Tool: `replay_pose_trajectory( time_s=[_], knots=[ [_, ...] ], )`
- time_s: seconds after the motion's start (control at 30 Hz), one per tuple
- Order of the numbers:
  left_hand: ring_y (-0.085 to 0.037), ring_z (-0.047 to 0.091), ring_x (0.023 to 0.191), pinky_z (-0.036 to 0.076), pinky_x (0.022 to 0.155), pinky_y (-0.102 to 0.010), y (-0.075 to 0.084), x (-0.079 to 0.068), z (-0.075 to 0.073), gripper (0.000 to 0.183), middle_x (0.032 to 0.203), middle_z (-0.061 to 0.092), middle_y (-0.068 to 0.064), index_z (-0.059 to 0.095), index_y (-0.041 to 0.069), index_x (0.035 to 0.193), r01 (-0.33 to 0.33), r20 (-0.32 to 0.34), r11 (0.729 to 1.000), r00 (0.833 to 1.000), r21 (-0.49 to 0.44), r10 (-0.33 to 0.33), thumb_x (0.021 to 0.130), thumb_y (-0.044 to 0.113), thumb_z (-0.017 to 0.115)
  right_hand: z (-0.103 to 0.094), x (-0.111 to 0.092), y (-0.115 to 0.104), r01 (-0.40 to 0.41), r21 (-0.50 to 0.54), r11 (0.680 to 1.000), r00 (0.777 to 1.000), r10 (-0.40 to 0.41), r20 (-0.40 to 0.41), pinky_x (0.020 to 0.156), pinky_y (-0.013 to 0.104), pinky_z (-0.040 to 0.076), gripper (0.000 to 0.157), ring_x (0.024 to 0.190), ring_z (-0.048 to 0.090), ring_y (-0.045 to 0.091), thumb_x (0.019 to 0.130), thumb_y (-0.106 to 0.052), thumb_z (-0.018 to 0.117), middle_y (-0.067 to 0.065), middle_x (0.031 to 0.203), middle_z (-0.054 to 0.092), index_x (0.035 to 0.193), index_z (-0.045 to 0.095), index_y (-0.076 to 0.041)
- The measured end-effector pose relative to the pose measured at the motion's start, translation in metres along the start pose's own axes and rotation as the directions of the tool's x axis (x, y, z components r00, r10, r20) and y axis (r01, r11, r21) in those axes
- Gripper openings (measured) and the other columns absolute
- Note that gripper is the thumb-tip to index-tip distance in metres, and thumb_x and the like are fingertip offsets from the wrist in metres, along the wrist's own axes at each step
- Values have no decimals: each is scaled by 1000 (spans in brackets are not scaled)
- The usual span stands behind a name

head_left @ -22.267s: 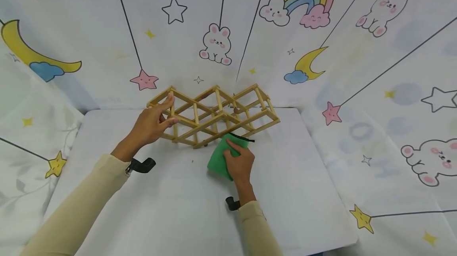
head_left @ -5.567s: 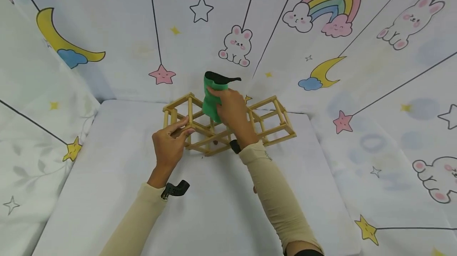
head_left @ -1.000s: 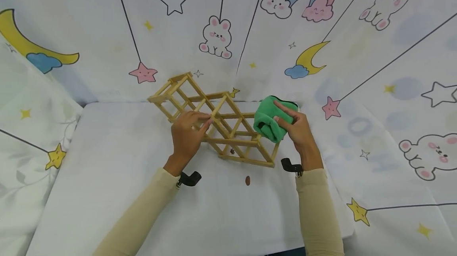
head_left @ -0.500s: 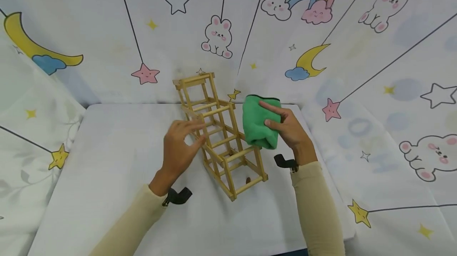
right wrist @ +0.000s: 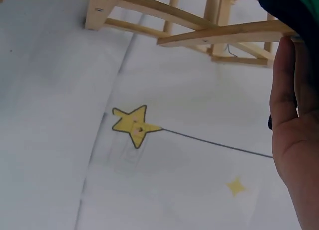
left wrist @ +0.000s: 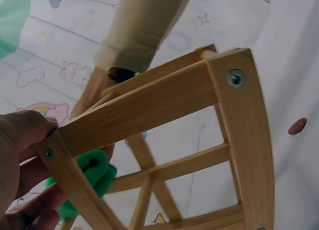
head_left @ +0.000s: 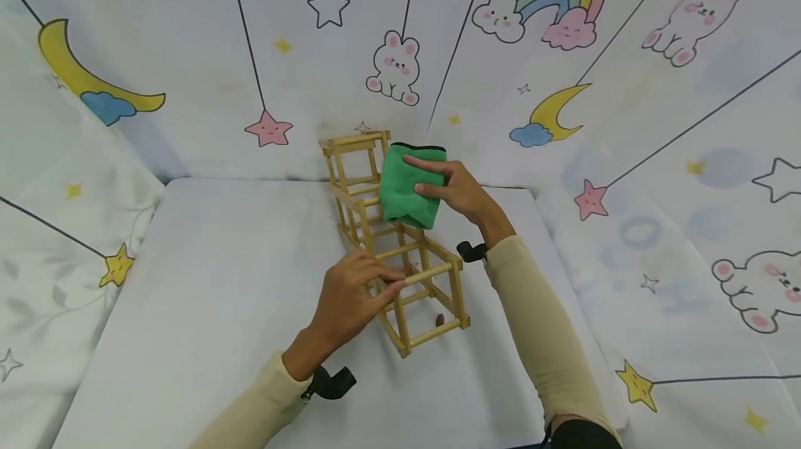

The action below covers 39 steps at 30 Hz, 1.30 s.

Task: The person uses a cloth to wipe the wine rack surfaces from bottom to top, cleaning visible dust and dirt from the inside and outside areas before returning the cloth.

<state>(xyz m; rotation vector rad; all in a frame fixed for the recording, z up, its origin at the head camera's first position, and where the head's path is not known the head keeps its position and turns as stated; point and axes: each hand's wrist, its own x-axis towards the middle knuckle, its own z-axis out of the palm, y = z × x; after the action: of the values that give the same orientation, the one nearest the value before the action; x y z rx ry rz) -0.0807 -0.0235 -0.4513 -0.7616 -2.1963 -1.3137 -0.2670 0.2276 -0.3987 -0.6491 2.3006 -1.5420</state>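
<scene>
A folding wooden rack (head_left: 432, 273) of pale slats and round rods stands with one end toward me. My left hand (head_left: 353, 296) pinches its near upper corner between thumb and fingers. In the left wrist view, the thumb and fingers lie about a corner of the slatted frame (left wrist: 144, 108), beside a screw head. My right hand (head_left: 466, 192) holds a folded green cloth (head_left: 409, 188) with a dark edge against the rack's middle section, hiding part of it. In the right wrist view, the cloth shows only at the upper right corner, above the right hand (right wrist: 294, 120).
A small brown oval (head_left: 440, 320) lies on the white table (head_left: 250, 282), seen through the rack's near end. Behind the table hangs a printed white backdrop (head_left: 206, 87), close to the rack's far end.
The rack has turned from lying across the table to pointing toward me. The left hand has come down onto its near corner. The right hand has carried the cloth left to the rack's middle.
</scene>
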Motion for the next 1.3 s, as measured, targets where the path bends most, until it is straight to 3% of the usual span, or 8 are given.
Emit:
replay_pose_trajectory(
  time_s=[0.23,0.37,0.47,0.67,0.83,1.0,1.13,1.3],
  knots=[
    [-14,73,103,57,94,-26,-17,-13,-53,17,104,82,8,86,20,106,100,48,991,994,-93,-96,90,15,88,-3,-22,-8,10,-39,999,999,-8,36,102,30,56,54,141,57,23,101,-16,76,10,160,55,151,61,-28],
    [-19,72,106,49,98,-15,-32,-14,-86,23,111,83,2,85,14,111,173,-40,985,984,-7,-173,89,8,86,-6,-33,-11,10,-9,1000,1000,-9,22,97,29,58,54,134,60,22,100,-13,76,8,161,54,151,62,-26],
    [-24,70,107,47,96,-17,-37,-11,-101,25,116,82,-3,84,9,114,206,-129,973,973,101,-193,90,4,85,-10,-42,-13,27,37,999,997,-24,-74,98,28,58,56,136,59,24,99,-11,76,11,162,52,152,61,-23],
    [-30,65,106,47,89,-39,-20,-13,-97,33,119,81,-7,84,8,114,127,-154,969,984,212,-95,82,11,92,-26,-41,-3,52,124,991,934,-4,-357,104,27,55,57,147,52,29,99,-14,77,7,167,46,152,61,-30],
    [-24,64,98,50,82,-41,-3,-19,-74,35,108,82,-2,86,13,104,-5,-64,973,998,231,21,73,22,99,-32,-26,16,-20,128,992,931,65,-359,117,42,48,57,151,48,26,99,-22,78,1,170,42,151,60,-37],
    [-23,64,95,54,76,-40,-5,-17,-68,25,102,79,-1,85,14,95,-55,-47,955,996,292,72,74,17,99,-33,-32,20,-67,67,996,907,88,-411,118,48,48,53,148,52,26,98,-28,80,3,168,46,147,63,-42],
    [-28,65,93,51,75,-42,-19,-13,-81,21,102,79,-7,85,9,95,-17,-91,956,995,292,46,77,10,96,-34,-47,15,-81,43,996,896,92,-434,117,48,49,53,147,53,27,99,-28,79,4,166,47,147,63,-42],
    [-35,68,104,51,91,-46,-46,-7,-104,29,111,78,-14,83,3,110,135,-196,955,977,263,-84,82,7,92,-30,-63,16,-67,107,992,873,110,-476,115,42,50,53,148,51,28,99,-28,79,4,167,46,148,63,-40]
  ],
)
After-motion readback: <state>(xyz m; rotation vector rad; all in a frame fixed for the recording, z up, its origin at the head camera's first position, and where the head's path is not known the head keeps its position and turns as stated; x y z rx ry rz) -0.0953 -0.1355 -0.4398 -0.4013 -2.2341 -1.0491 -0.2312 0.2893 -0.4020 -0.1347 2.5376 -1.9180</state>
